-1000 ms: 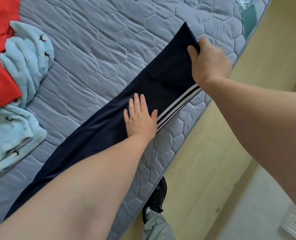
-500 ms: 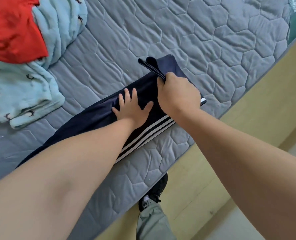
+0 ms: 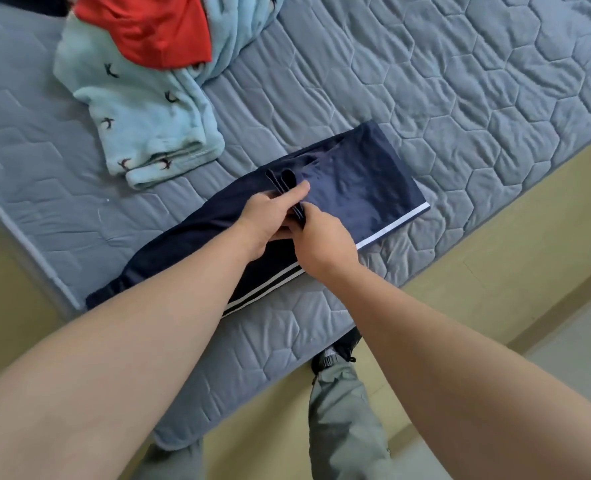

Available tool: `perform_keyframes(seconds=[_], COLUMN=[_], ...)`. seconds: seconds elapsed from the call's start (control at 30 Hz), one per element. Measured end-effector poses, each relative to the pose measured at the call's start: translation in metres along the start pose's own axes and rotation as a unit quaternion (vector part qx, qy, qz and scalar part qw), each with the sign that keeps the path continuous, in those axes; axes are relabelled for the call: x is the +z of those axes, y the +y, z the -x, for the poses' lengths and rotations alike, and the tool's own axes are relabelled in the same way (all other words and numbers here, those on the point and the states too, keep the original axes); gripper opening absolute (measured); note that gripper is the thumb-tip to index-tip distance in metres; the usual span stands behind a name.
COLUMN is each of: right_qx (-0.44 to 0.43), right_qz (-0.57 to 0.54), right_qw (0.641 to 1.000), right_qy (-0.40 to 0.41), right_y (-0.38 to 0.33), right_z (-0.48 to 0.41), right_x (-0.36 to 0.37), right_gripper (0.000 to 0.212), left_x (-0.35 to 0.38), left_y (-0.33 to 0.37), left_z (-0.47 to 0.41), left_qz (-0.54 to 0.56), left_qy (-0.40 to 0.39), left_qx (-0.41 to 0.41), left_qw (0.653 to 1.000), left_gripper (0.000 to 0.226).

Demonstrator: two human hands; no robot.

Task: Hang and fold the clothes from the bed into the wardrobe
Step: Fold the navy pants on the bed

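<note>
1. Navy track pants [image 3: 363, 188] lie flat on the grey quilted mattress [image 3: 460, 98], near its front edge.
2. Long axis runs diagonal, from the near-left corner of the mattress to the far right. The white side stripes sit along the edge nearest me.
3. The right end is doubled back over itself. The fold line is at the far-right end, and the top layer comes back toward the middle.
4. The two cuffs [image 3: 280, 180] end mid-length, stacked and pointing up and away from me.
5. My left hand [image 3: 268, 216] is on the cuffs. Index finger is stretched along them w/ the thumb under, pinching the fabric. Other fingers are tucked, can't tell more.
6. My right hand [image 3: 325, 244] is just beside the left, touching it. Its fingers are curled, pinching the near end of the same cuff strip.
7. The mattress also carries a light blue fleece [image 3: 141, 109] w/ small dark prints, loosely folded, at far left. It lies just apart from the pants.
8. A red garment [image 3: 159, 29] lies on top of the fleece.
9. Below the mattress edge are my grey trouser leg [image 3: 342, 410] and black shoe [image 3: 335, 355], on the yellowish floor [image 3: 495, 254].
</note>
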State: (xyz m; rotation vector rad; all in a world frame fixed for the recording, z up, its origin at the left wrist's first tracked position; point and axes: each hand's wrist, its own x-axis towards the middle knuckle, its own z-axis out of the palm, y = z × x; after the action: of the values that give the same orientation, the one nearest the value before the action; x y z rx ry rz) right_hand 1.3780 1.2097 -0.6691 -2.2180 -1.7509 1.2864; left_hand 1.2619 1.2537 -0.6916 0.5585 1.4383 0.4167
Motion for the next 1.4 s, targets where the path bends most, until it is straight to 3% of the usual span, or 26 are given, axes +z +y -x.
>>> perform_keyframes(seconds=[0.13, 0.23, 0.37, 0.5, 0.7, 0.9, 1.2, 1.4], right_qx=[-0.027, -0.039, -0.036, -0.016, -0.062, -0.082, -0.077, -0.063], right_qz=[-0.063, -0.070, -0.071, -0.081, -0.095, -0.083, -0.061, 0.018], right_qw=[0.997, 0.994, 0.993, 0.991, 0.986, 0.983, 0.983, 0.997], right_qy=[-0.046, -0.077, -0.090, -0.101, -0.125, -0.142, -0.153, -0.047], right_y=[-0.026, -0.039, -0.065, -0.091, -0.129, -0.151, -0.144, -0.119], right_z=[0.033, 0.053, 0.075, 0.092, 0.104, 0.111, 0.107, 0.078], right_x=[0.046, 0.080, 0.122, 0.157, 0.198, 0.233, 0.247, 0.228], right_gripper=[0.044, 0.042, 0.045, 0.029, 0.033, 0.037, 0.034, 0.031], left_x=[-0.045, -0.084, -0.130, -0.165, -0.216, -0.253, -0.279, -0.280], left_y=[-0.034, -0.059, -0.086, -0.103, -0.120, -0.149, -0.174, -0.181], left_z=[0.019, 0.034, 0.056, 0.076, 0.097, 0.102, 0.094, 0.089], left_qz=[0.030, 0.067, 0.107, 0.119, 0.148, -0.011, -0.124, -0.061], left_qy=[0.071, 0.127, 0.172, 0.209, 0.276, 0.356, 0.370, 0.402], left_qx=[-0.080, -0.124, -0.118, -0.099, -0.083, -0.041, -0.084, -0.144], left_qw=[0.994, 0.982, 0.972, 0.966, 0.946, 0.934, 0.917, 0.902], left_gripper=[0.009, 0.003, 0.018, 0.004, 0.003, 0.036, 0.023, 0.048])
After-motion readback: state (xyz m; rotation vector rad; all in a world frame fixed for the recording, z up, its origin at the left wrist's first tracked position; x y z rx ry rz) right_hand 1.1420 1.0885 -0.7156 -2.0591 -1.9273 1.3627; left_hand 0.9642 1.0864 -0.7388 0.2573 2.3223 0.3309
